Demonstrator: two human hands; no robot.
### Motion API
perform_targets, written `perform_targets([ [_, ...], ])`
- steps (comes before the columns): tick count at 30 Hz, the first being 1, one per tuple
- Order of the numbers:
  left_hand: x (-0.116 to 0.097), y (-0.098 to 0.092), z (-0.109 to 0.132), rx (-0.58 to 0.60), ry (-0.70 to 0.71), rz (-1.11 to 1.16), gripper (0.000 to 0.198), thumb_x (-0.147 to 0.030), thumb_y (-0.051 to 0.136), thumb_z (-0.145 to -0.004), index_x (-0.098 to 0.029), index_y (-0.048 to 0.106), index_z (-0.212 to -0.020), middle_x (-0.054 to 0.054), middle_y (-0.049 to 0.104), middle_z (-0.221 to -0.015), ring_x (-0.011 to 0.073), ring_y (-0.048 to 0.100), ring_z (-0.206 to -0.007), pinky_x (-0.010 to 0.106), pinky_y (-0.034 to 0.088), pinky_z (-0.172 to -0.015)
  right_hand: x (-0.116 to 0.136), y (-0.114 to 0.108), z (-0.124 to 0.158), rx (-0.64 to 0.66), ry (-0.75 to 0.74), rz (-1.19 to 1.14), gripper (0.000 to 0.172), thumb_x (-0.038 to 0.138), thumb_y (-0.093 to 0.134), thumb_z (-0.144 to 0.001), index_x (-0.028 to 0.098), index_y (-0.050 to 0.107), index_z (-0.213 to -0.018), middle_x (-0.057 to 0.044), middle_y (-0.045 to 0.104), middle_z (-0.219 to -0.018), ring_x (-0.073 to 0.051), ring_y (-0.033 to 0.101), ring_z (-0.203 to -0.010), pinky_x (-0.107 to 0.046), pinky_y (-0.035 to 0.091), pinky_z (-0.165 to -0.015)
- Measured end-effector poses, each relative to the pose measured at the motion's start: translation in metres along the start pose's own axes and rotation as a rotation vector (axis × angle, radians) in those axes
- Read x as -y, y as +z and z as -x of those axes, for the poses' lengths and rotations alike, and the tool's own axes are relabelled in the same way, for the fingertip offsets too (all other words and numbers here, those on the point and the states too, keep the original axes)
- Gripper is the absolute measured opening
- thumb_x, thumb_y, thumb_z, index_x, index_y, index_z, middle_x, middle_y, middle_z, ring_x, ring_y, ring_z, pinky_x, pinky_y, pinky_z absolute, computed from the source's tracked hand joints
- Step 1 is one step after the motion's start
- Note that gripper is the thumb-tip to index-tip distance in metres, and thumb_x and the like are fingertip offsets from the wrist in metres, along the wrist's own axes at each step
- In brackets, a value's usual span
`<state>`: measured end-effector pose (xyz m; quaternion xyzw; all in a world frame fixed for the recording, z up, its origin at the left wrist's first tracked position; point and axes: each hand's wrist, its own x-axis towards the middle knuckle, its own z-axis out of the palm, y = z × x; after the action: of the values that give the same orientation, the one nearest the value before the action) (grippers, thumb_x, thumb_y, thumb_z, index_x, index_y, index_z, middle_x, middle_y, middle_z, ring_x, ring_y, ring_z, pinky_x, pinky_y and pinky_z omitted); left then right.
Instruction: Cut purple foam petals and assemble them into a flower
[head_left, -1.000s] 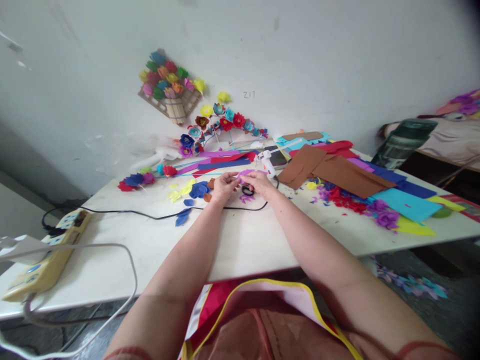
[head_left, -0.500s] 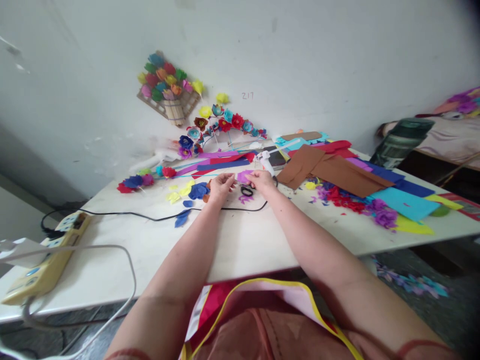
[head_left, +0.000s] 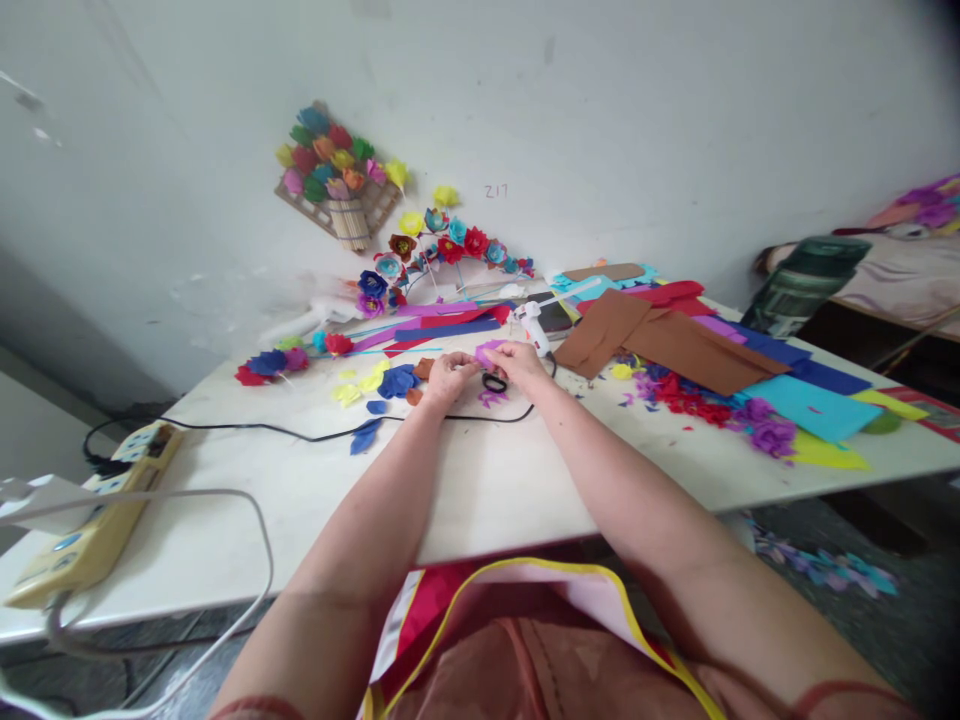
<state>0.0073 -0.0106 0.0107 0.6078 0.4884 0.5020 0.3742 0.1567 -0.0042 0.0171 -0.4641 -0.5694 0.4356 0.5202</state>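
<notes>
Near the middle of the table, my right hand point(head_left: 521, 366) is closed with its fingertips on a small piece of purple crepe paper point(head_left: 488, 352). My left hand point(head_left: 452, 378) meets it from the left, its fingers pinched together at the paper's near left edge; its exact grip is partly hidden. Just below the fingers lie black-handled scissors point(head_left: 494, 383) and purple scraps point(head_left: 491, 399). A white glue gun point(head_left: 531, 326) stands behind my right hand. Left of my left hand are blue paper petals point(head_left: 398, 380) and yellow petals point(head_left: 373, 377).
A black cord point(head_left: 300, 434) crosses the table to a power strip point(head_left: 101, 540) at the left. Brown paper sheets point(head_left: 675, 345) and purple paper flowers point(head_left: 770, 430) lie to the right, near a dark green bottle point(head_left: 806, 285). Finished flowers point(head_left: 450, 245) stand against the wall.
My left hand has moved slightly right, bringing its fingertips to the purple paper. The paper now looks more bunched between both hands. My right hand is nearly still.
</notes>
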Motion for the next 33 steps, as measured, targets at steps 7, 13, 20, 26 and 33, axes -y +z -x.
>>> perform_targets([
  [7,0.002,-0.001,0.0,0.022,0.042,0.005,0.024,-0.041,0.065,-0.062,-0.017,0.062,-0.065,-0.004,0.048,-0.053,0.0104,0.039,-0.052,0.025,0.029,-0.054,0.006,-0.003,0.0,0.009,0.132,-0.124,0.045,0.055,0.064,-0.08,0.015,0.057,-0.061,-0.005,0.061,-0.052,-0.007,0.044,-0.036,-0.019,0.024,-0.031],
  [13,0.004,-0.002,-0.001,0.047,0.002,-0.069,0.027,-0.044,0.063,-0.063,-0.017,0.061,-0.068,-0.004,0.048,-0.055,0.0113,0.041,-0.054,0.025,0.03,-0.055,0.006,-0.002,0.004,-0.008,0.016,-0.031,0.033,0.037,0.075,-0.068,0.015,0.056,-0.053,0.002,0.054,-0.046,-0.006,0.041,-0.04,-0.019,0.031,-0.038],
  [20,0.01,-0.007,-0.01,-0.001,0.119,-0.09,0.024,-0.04,0.053,-0.07,-0.019,0.064,-0.066,0.003,0.067,-0.079,0.021,0.059,-0.089,0.03,0.043,-0.082,0.006,-0.002,0.002,-0.048,-0.002,-0.019,0.031,0.032,0.073,-0.068,0.016,0.054,-0.049,0.002,0.054,-0.045,-0.006,0.039,-0.038,-0.02,0.03,-0.039],
  [26,0.006,-0.003,-0.005,-0.007,0.126,-0.09,0.025,-0.042,0.061,-0.067,-0.017,0.064,-0.069,0.003,0.066,-0.073,0.0203,0.061,-0.08,0.031,0.045,-0.076,0.005,-0.002,0.002,0.006,-0.027,-0.024,0.03,0.031,0.073,-0.069,0.016,0.055,-0.05,0.004,0.052,-0.042,-0.006,0.038,-0.036,-0.019,0.028,-0.037],
  [33,0.006,-0.012,-0.012,-0.296,0.169,-0.222,0.022,-0.039,0.06,-0.074,-0.018,0.066,-0.069,0.007,0.071,-0.093,0.022,0.062,-0.094,0.034,0.046,-0.085,0.001,-0.003,-0.002,-0.04,0.02,-0.094,0.023,0.03,0.057,-0.084,0.014,0.063,-0.068,0.003,0.054,-0.042,-0.005,0.038,-0.033,-0.017,0.026,-0.035],
])
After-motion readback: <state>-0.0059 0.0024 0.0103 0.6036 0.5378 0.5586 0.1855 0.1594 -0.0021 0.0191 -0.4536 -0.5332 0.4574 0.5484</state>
